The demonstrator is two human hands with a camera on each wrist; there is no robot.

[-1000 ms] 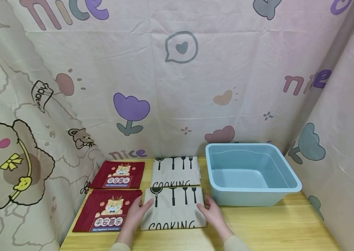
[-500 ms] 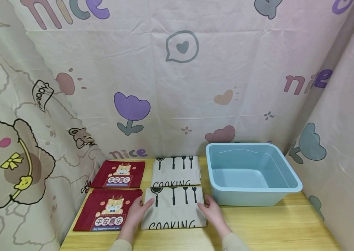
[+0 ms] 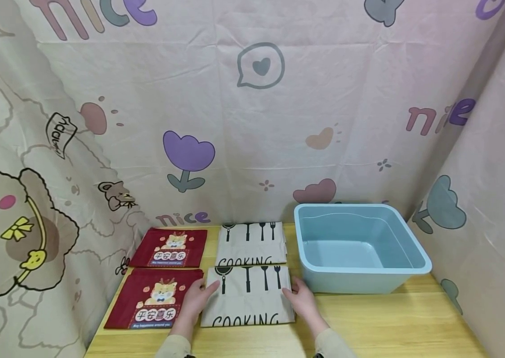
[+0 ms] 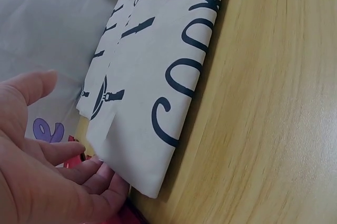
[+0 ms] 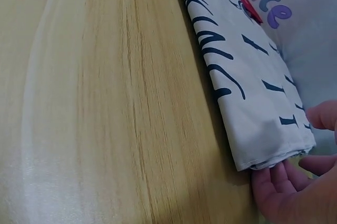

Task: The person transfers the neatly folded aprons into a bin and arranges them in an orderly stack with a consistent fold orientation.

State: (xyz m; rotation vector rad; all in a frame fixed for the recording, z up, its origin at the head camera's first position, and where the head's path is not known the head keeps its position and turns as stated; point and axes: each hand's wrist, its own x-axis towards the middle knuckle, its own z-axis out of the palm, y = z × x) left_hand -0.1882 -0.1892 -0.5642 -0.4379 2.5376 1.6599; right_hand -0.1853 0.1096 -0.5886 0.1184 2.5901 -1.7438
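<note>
On the table, the near folded COOKING cloth is being touched at its sides by left hand and right hand, fingers spread from thumbs; light, floppy handling is being presumed, support beneath both sides being advised.

Left grip, right grip: thumbs spread.

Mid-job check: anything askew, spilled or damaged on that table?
Nothing stands out. The red cloths and white cloths lie neatly folded, the blue bin stands upright, and no spill or tear shows. The left hand and right hand flank the front white cloth.
</note>
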